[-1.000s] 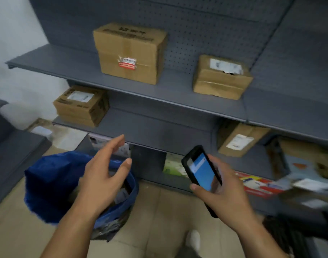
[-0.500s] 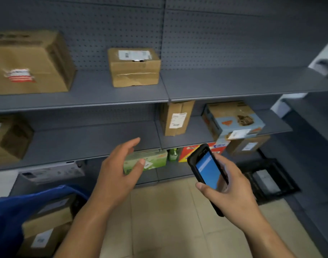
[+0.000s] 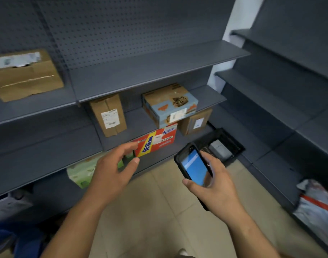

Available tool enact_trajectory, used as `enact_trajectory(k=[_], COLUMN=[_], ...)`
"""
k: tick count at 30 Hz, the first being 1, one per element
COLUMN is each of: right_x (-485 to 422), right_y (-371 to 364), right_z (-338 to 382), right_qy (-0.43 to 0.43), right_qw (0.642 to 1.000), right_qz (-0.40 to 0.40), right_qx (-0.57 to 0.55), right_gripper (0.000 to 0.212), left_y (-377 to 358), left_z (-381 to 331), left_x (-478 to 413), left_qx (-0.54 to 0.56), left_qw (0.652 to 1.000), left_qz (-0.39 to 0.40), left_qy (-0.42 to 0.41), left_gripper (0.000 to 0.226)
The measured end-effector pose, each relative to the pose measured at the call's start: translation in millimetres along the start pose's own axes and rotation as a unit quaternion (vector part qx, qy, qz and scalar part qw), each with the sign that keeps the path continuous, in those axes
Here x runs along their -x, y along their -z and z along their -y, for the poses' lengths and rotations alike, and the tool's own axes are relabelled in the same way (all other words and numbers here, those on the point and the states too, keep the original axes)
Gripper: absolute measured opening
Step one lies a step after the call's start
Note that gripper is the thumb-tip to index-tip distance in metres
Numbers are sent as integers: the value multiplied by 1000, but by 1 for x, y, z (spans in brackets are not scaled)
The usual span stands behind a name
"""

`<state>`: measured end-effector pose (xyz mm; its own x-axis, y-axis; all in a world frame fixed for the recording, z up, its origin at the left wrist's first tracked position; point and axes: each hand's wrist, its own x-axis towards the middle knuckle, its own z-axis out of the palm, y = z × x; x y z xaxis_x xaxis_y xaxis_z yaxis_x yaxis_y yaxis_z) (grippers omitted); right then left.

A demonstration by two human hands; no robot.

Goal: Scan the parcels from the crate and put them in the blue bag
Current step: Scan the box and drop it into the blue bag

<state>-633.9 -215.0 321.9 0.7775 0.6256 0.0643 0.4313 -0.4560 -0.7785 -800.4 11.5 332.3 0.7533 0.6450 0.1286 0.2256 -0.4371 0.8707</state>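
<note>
one scanner (image 3: 195,167) gripped by right hand (image 3: 218,193); left hand (image 3: 111,172) relaxed, empty.

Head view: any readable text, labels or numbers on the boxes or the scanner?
Red box: big blue characters on a yellow band, too blurred to read.
White labels on the tall brown box, the blue-printed box and the top-shelf box: too small, blurred.
Screen of the scanner: blue, nothing legible.

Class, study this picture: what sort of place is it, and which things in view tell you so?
Probably a parcel depot or stockroom: grey metal shelving, labelled cardboard parcels on the shelves, and a handheld scanner held in the right hand.
</note>
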Motion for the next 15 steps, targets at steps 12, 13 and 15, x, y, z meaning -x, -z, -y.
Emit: enact_trajectory(k=[12, 13, 15], right_x=[6, 7, 8], right_y=[112, 116, 123], right_z=[-104, -111, -123], right_qy=[-65, -72, -86], right_qw=[997, 996, 994], right_qz=[-48, -54, -63], right_qx=[13, 13, 9], right_gripper=[91, 90, 90], left_y=[-149, -157, -170], left_z=[-62, -64, -69], left_x=[-30, -33, -41], left_qx=[-3, -3, -4], left_qw=[995, 995, 993], left_qz=[89, 95, 108], left_qy=[-33, -34, -39], left_gripper=[42, 43, 43])
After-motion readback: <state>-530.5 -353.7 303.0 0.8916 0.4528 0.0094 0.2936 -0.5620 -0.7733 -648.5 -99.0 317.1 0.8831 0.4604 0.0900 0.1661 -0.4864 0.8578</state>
